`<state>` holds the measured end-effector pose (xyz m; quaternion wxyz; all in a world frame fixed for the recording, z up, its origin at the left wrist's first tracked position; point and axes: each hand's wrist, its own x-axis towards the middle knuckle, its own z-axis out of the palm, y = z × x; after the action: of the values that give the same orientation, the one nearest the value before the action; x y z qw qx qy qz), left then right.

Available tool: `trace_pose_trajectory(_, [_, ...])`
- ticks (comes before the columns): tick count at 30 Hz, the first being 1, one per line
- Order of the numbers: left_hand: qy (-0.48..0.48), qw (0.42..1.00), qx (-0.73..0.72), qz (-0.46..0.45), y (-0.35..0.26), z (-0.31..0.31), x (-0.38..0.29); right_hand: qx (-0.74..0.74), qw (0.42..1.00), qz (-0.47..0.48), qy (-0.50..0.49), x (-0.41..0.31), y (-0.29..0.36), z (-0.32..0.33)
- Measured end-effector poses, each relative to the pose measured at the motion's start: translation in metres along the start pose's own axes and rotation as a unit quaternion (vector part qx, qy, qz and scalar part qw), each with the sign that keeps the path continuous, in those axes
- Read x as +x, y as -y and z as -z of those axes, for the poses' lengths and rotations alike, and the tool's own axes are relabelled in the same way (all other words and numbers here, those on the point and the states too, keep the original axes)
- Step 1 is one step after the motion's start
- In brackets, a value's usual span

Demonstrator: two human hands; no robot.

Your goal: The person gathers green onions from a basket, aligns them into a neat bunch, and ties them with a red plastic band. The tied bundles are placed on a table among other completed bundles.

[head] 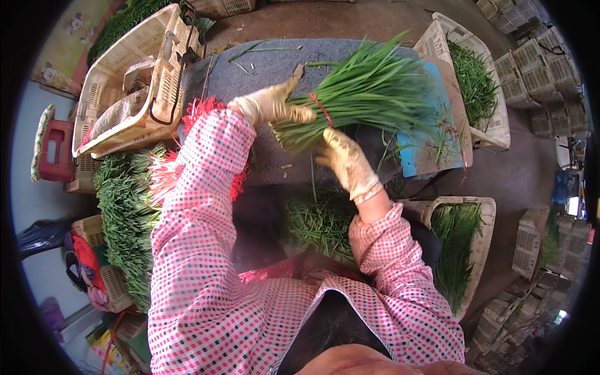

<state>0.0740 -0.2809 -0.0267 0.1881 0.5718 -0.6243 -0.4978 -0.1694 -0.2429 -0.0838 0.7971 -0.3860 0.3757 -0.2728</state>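
Note:
A bundle of long green leaves, likely garlic chives [370,93], lies on the grey cloth-covered table [281,58] with a red tie [322,110] around it. Its leaf tips fan to the upper right and its stem ends lie at the lower left. My left hand [272,105], in a soiled pale glove, has its fingers spread and touches the stem part from above. Just below the tie is my right hand [347,161], gloved too, with fingers apart and one fingertip against the bundle's near side; its lower fingers are blurred.
Red ties [164,176] hang beside my left sleeve, by stacked green bundles [124,225]. A plastic crate [126,89] stands at left. A blue board [424,145] lies on the table's right side. Crates of greens [497,122] stand at right; loose leaves [318,222] lie below the table edge.

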Motion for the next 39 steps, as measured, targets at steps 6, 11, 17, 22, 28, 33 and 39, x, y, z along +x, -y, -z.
trace_pose_trajectory(6, [-0.158, 0.938, 0.3, 0.07, 0.016, -0.07, -0.016, -0.018, 0.997, 0.069, 0.005, 0.014, -0.032, 0.004])
trace_pose_trajectory(11, [-0.216, 0.901, 0.357, 0.119, 0.005, -0.09, -0.015, -0.247, 0.969, 0.005, 0.012, -0.002, -0.004, 0.0])
trace_pose_trajectory(17, [-0.281, 0.875, 0.387, 0.07, 0.022, -0.113, -0.014, -0.546, 0.732, 0.369, -0.173, 0.014, 0.034, -0.011])
trace_pose_trajectory(22, [-0.317, 0.85, 0.42, 0.022, 0.027, -0.114, -0.017, -0.431, 0.804, 0.398, -0.099, 0.05, 0.043, -0.002])
trace_pose_trajectory(28, [-0.233, 0.842, 0.481, 0.065, -0.003, -0.084, -0.012, -0.195, 0.949, 0.249, 0.015, 0.058, 0.055, -0.004])
trace_pose_trajectory(33, [-0.232, 0.851, 0.452, 0.132, -0.012, -0.102, -0.001, -0.27, 0.946, 0.176, -0.031, 0.084, 0.056, -0.012])
trace_pose_trajectory(39, [-0.276, 0.887, 0.355, 0.104, 0.017, -0.089, 0.009, -0.305, 0.903, 0.293, -0.074, 0.059, 0.049, -0.023])
